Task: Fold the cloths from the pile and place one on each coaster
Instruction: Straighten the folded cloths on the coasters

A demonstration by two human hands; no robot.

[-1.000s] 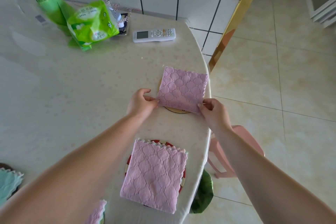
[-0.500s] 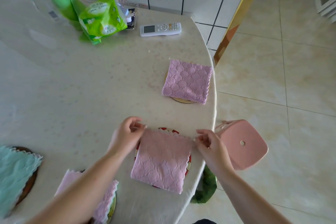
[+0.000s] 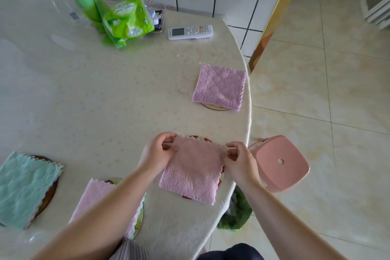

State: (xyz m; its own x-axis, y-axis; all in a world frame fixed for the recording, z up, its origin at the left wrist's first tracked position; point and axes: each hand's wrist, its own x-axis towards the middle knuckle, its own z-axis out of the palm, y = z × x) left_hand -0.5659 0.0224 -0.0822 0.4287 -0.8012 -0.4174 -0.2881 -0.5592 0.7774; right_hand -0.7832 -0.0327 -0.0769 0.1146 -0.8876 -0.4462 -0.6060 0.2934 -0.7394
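Observation:
A folded pink cloth (image 3: pixel 193 172) lies on a red-rimmed coaster (image 3: pixel 198 138) near the table's right edge. My left hand (image 3: pixel 157 154) pinches its far left corner and my right hand (image 3: pixel 237 159) pinches its far right corner. Farther back, a folded lilac cloth (image 3: pixel 219 86) covers a pale coaster (image 3: pixel 213 106). A lighter pink cloth (image 3: pixel 95 198) rests on a gold-rimmed coaster (image 3: pixel 139 221), partly hidden under my left forearm. At the left, a mint green cloth (image 3: pixel 23 186) sits on a dark brown coaster (image 3: pixel 49 194).
A white remote (image 3: pixel 190 31), a green tissue pack (image 3: pixel 127 20) and a green roll (image 3: pixel 87 1) stand at the back of the table (image 3: pixel 95 95). A pink stool (image 3: pixel 278 163) lies tipped beside the table's right edge. A green bag (image 3: pixel 237 211) shows below that edge.
My hands let go of the lilac cloth at the back and moved near, taking hold of the pink cloth's far corners. The view drew back, showing the two left cloths.

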